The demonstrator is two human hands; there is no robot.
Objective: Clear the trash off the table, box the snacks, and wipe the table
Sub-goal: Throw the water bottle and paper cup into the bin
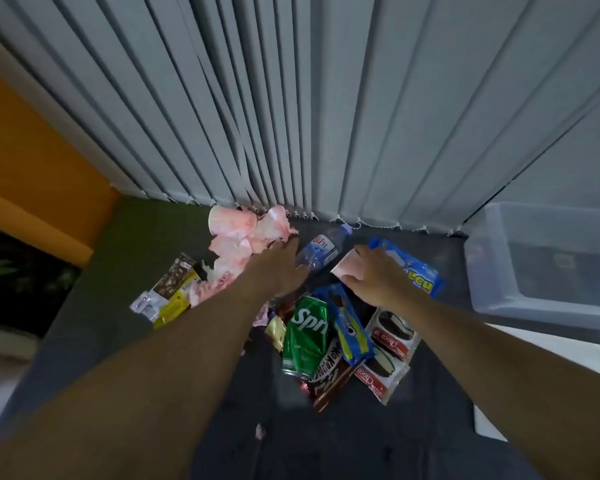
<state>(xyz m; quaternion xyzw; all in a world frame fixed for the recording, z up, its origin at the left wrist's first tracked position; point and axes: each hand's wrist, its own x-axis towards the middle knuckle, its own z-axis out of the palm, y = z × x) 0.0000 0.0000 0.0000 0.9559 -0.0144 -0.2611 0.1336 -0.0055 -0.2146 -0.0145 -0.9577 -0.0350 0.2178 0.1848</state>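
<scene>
Your right hand point(371, 277) pinches the flimsy, crushable cup point(343, 268), so squeeze gently. Your left hand point(279, 268) lies open near the far tissues point(253, 237).

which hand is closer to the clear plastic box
Right. The right hand holds a pink cup left of the clear plastic box; the left hand is farther left, at the crumpled pink cups.

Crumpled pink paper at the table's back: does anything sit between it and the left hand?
Nothing visible. The left hand reaches the edge of the crumpled pink paper with its fingertips. The water bottle lies beside that hand on its right, not in the path; the right hand grips a pink cup farther right.
</scene>
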